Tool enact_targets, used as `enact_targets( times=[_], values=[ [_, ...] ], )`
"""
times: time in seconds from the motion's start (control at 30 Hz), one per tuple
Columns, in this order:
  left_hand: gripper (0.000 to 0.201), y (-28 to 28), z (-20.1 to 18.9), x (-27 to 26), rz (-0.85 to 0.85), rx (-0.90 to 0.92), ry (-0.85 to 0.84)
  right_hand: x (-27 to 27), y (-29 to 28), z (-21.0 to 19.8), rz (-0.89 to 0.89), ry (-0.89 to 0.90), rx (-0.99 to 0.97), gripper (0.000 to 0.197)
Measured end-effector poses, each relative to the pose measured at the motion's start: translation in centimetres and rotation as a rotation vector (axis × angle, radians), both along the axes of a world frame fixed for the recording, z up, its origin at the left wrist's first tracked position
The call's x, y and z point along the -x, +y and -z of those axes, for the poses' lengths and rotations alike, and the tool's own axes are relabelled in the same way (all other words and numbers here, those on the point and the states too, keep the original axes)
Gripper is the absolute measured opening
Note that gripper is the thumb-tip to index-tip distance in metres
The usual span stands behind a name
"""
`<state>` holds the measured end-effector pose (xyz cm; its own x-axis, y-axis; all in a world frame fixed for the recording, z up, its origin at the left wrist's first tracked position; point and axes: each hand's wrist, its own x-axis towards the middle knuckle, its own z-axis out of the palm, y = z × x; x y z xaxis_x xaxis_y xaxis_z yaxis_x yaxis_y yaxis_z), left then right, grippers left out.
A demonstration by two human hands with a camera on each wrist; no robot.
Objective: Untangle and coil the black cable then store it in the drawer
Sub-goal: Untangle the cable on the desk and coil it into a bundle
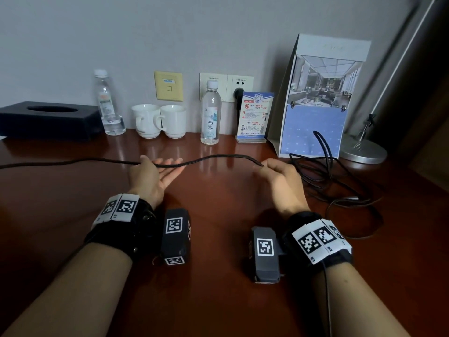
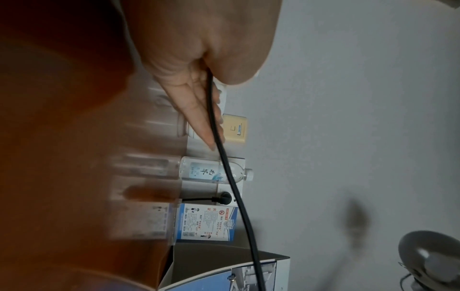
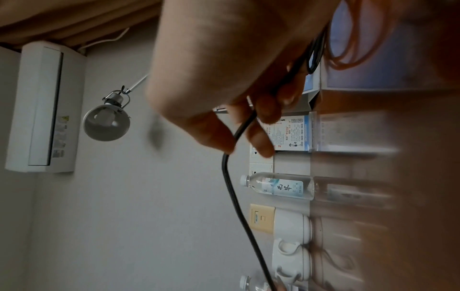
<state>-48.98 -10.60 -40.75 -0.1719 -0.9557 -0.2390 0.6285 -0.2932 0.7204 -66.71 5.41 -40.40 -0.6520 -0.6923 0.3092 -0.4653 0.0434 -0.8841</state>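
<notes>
We hold the black cable stretched between our two hands above the middle of the surface. Our left hand lies palm up, fingers straight, thumb pressing the cable into the palm; this grip is released. Our right hand pinches the cable between curled fingers and thumb. The rest of the cable lies in loose loops toward the right edge, in front of a standing calendar.
</notes>
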Motion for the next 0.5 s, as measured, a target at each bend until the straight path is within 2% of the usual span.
enact_targets(
  times=[0.07, 0.17, 0.27, 0.37, 0.5],
  values=[
    [0.043, 0.0, 0.3, 0.0, 0.034, -0.024, -0.013, -0.1, -0.1, 0.1, -0.119, -0.036, 0.054, 0.023],
    [0.040, 1.1, 0.2, 0.6, 0.196, 0.014, -0.127, 0.2, -0.5, 0.6, -0.119, 0.033, 0.033, 0.024],
    [0.033, 3.3, -0.1, 1.8, 0.379, 0.190, -0.284, 0.0, -0.8, 0.8, -0.165, 0.071, -0.079, 0.015],
    [0.032, 5.7, -0.7, 3.0, 0.540, 0.393, -0.446, -0.5, -0.7, 0.9, -0.255, 0.068, -0.166, 0.016],
    [0.020, 6.7, -0.7, 3.2, 0.597, 0.559, -0.508, -0.9, -0.4, 0.6, -0.303, 0.094, -0.144, 0.013]
  ],
)
